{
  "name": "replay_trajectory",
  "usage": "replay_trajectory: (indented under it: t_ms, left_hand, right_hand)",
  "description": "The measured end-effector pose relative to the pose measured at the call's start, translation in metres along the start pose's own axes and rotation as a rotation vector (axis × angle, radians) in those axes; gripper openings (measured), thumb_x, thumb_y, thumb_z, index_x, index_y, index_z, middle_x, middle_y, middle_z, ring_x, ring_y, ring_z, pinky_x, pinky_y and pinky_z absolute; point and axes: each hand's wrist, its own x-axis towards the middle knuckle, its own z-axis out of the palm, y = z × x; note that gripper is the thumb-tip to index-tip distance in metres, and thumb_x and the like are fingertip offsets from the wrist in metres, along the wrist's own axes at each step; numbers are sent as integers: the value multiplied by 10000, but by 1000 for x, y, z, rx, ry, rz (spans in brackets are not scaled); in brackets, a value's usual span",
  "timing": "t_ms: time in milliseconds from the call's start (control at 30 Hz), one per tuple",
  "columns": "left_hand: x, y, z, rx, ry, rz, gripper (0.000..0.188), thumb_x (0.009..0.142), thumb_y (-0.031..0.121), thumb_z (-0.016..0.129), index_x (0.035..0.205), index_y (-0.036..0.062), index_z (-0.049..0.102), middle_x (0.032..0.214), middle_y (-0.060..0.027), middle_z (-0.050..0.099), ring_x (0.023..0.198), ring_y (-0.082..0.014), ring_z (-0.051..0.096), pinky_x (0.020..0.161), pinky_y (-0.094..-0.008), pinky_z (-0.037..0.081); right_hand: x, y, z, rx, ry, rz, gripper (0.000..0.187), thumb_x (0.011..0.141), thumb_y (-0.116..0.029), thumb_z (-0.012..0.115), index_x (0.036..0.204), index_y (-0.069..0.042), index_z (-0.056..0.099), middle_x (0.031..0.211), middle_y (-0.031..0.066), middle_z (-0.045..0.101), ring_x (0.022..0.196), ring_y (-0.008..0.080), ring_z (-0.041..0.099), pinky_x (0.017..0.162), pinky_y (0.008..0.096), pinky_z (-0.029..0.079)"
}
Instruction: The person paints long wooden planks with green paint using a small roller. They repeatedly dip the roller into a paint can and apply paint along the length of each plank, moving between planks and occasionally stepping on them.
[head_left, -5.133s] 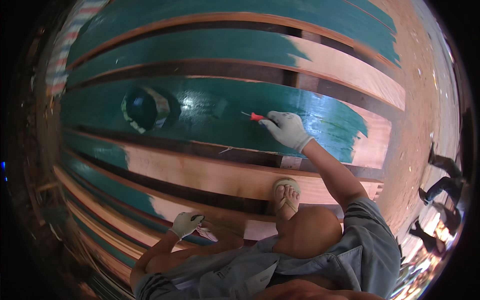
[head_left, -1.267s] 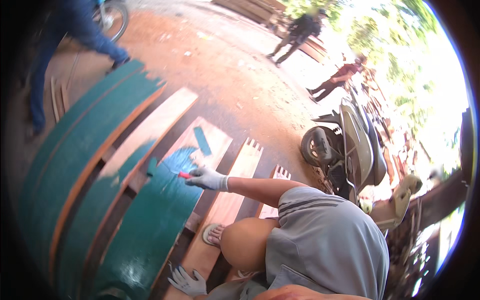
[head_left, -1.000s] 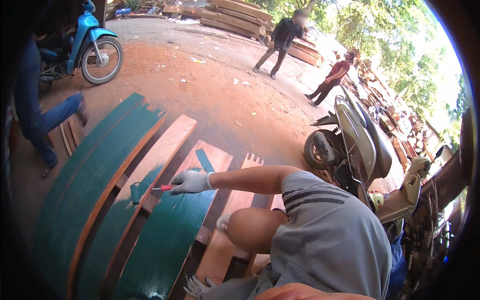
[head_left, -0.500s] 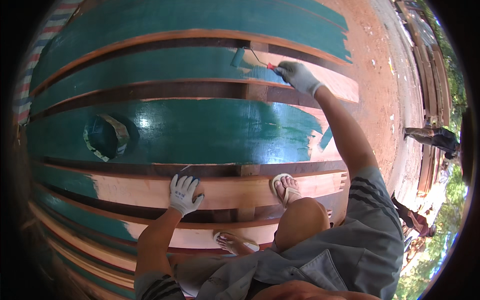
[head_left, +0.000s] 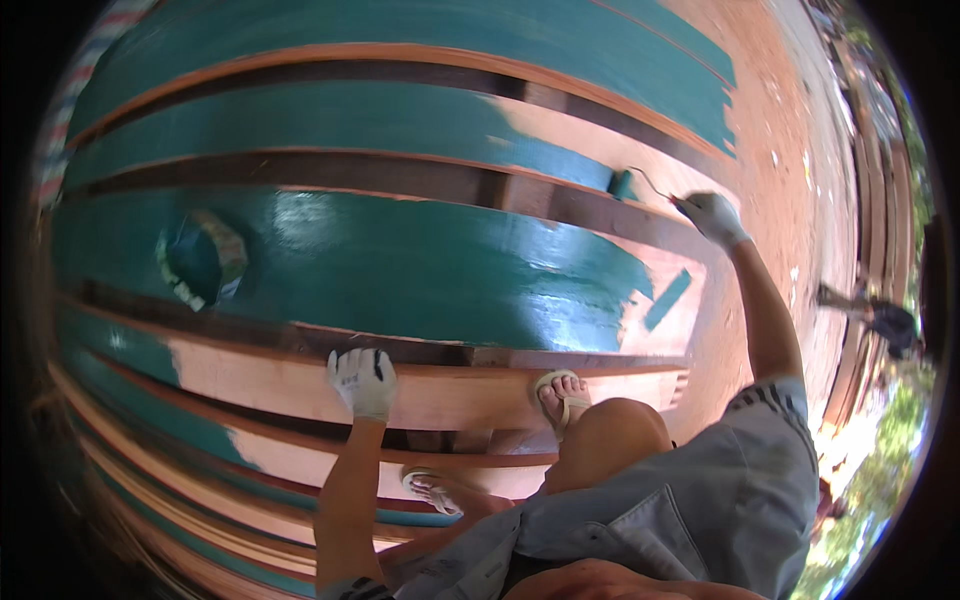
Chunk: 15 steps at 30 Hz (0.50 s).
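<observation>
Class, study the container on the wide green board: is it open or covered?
Open. No lid shows on the container; its uneven rim circles a dark green interior. How full it is, I cannot tell.

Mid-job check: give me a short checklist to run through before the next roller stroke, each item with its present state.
1. Right hand holding the roller: ok.
2. Roller at the narrow, partly painted plank: ok.
3. Left hand off green paint: ok, on bare wood.
4. Right foot off green paint: ok, on the same plank as the left hand.
5. Narrow plank fully covered: not ok, its right end shows bare wood.
6. Enough paint in the container: cannot tell, level unclear.
</observation>
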Motion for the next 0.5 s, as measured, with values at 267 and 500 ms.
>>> replay_trajectory:
  t_ms: [267,500]
  left_hand:
    - [14,-18,-16,-159,-180,67,313,901,415,697,830,113,738,938,-94,715,1042,-323,662,1134,-568,407]
    - [-24,-27,-1,-176,-102,18,353,916,442,668,836,108,748,915,-73,717,1056,-298,661,1170,-524,393]
  right_hand:
    - [24,-184,25,818,-70,-293,171,1092,-168,653,1093,2,666,900,-24,601,792,58,506,699,246,424]
    - [-2,-425,47,1049,-366,-436,104,1075,-183,692,1069,-80,679,831,-87,514,685,6,440,568,226,344]
